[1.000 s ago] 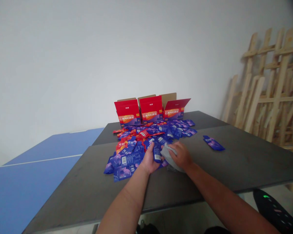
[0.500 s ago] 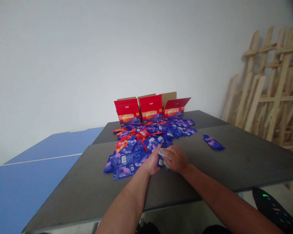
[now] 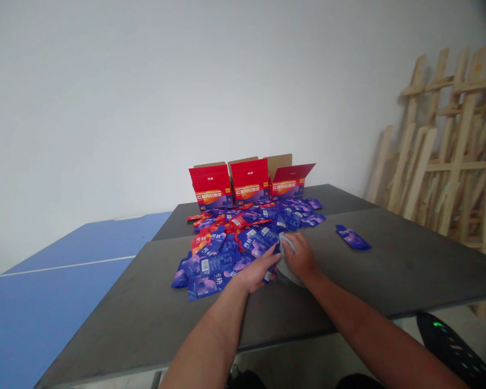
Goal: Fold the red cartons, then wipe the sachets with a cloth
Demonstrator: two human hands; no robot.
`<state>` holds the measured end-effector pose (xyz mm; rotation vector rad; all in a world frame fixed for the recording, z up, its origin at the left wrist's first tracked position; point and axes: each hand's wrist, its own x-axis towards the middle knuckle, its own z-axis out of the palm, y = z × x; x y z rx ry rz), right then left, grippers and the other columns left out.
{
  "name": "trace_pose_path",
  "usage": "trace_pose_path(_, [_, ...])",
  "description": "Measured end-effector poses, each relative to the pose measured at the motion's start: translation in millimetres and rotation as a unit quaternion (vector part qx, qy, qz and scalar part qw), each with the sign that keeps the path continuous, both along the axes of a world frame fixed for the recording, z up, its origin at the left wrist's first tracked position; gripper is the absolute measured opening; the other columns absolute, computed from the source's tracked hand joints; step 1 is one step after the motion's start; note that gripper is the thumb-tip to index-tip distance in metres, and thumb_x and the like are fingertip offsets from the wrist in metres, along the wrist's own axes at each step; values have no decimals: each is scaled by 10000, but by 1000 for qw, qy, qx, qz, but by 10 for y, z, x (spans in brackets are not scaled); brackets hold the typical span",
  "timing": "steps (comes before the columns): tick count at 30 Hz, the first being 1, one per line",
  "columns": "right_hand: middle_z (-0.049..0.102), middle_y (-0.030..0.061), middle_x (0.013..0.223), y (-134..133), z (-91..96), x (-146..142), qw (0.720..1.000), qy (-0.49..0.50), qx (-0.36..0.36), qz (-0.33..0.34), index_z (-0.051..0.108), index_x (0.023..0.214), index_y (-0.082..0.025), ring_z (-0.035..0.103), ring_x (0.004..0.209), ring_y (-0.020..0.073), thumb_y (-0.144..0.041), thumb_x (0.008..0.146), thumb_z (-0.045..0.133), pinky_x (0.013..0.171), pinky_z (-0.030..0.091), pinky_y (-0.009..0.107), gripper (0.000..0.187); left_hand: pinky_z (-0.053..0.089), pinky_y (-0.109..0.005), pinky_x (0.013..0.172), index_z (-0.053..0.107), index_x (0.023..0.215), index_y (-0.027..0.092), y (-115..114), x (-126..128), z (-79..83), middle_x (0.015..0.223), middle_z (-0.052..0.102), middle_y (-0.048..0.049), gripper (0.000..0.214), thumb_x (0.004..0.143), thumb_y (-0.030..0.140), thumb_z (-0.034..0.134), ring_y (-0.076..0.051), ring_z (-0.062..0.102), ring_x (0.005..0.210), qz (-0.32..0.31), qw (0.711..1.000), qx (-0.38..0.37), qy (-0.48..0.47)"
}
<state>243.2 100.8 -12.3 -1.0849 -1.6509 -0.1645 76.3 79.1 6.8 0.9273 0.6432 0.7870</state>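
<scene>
A heap of blue and red sachets (image 3: 243,240) is spread across the dark grey table (image 3: 389,265). My left hand (image 3: 258,271) lies at the heap's near edge, fingers curled on a blue sachet (image 3: 268,274) that it presses to the tabletop. Right beside it, my right hand (image 3: 300,257) is closed on a grey cloth (image 3: 285,265), which touches that sachet. Part of the cloth is hidden under my fingers.
Three open red cartons (image 3: 249,183) stand in a row behind the heap. A single blue sachet (image 3: 353,237) lies apart to the right. A blue table (image 3: 52,286) adjoins on the left. Wooden frames (image 3: 449,162) lean against the wall at right.
My left hand has lowered the sachet from upright to flat on the table. My right hand with the cloth has shifted slightly away from me and stays against the sachet.
</scene>
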Motion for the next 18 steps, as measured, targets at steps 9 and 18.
trace_pose_path(9, [593, 114, 1068, 87, -136, 31, 991, -79, -72, -82, 648, 1122, -214, 549, 1014, 275, -336, 874, 543, 885, 458, 469, 296, 509, -276, 599, 621, 1011, 73, 141, -82, 179, 763, 645, -102, 346, 829, 351, 524, -176, 626, 673, 116, 977, -124, -130])
trace_pose_path(18, [554, 96, 1313, -169, -20, -140, 956, -261, 39, 129, 577, 1289, -260, 499, 1204, 273, -269, 836, 569, 1031, 395, 498, 454, 508, -288, 714, 636, 968, 121, 113, 57, 79, 885, 674, -106, 332, 879, 409, 498, -197, 649, 820, 65, 982, -101, -148])
